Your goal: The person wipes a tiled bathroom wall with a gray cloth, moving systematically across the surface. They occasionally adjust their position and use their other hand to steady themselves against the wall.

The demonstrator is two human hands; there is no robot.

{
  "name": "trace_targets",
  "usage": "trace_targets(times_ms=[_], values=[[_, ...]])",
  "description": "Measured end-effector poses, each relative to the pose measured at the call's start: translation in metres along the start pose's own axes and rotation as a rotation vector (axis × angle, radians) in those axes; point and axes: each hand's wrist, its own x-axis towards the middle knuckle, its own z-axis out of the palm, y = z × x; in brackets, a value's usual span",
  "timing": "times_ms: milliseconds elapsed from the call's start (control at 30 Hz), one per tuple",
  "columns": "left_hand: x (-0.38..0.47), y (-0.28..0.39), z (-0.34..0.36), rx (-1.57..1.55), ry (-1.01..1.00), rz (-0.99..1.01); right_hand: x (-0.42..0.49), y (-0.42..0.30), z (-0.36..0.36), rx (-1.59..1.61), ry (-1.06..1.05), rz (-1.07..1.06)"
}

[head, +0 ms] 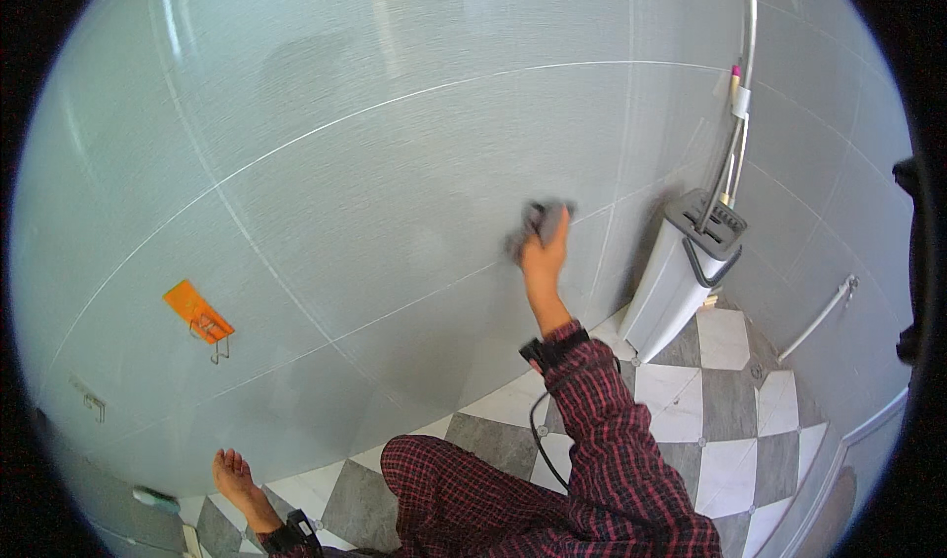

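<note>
My right hand (545, 258) is pressed near the grey tiled wall (414, 210), gripping a dark grey cloth (547, 220). Motion blurs the cloth and the fingers, and part of the cloth bunches out to the left of the hand. Low at the left, my left hand (234, 476) is raised close to the wall's lower part, with no object visible in it. Its fingers are loosely extended. Black bands with small devices circle both wrists, and a dark cable hangs from the right one.
A white mop bucket (669, 284) with a grey top and mop pole stands in the right corner. An orange patch with metal hooks (198, 312) is on the wall. A white pipe (817, 317) runs along the right wall. A greenish-white object (155, 499) lies lower left. Checkered floor tiles (729, 402) surround me.
</note>
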Motion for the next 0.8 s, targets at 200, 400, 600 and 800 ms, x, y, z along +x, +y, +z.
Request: trace_targets(times_ms=[200,400,600,800], values=[[0.027,-0.021,-0.046,0.013,-0.02,-0.019,0.03,-0.108,0.062,-0.215,-0.297,-0.902],[0.026,-0.03,-0.05,0.105,0.076,-0.088,0.077,-0.123,0.055,-0.314,-0.317,-1.033],[0.011,-0.019,-0.045,0.081,0.158,-0.088,0.164,-0.065,0.027,-0.311,0.15,-0.723],[0.001,-0.015,-0.036,0.062,0.119,-0.03,0.079,0.103,-0.063,-0.353,0.189,-0.206]])
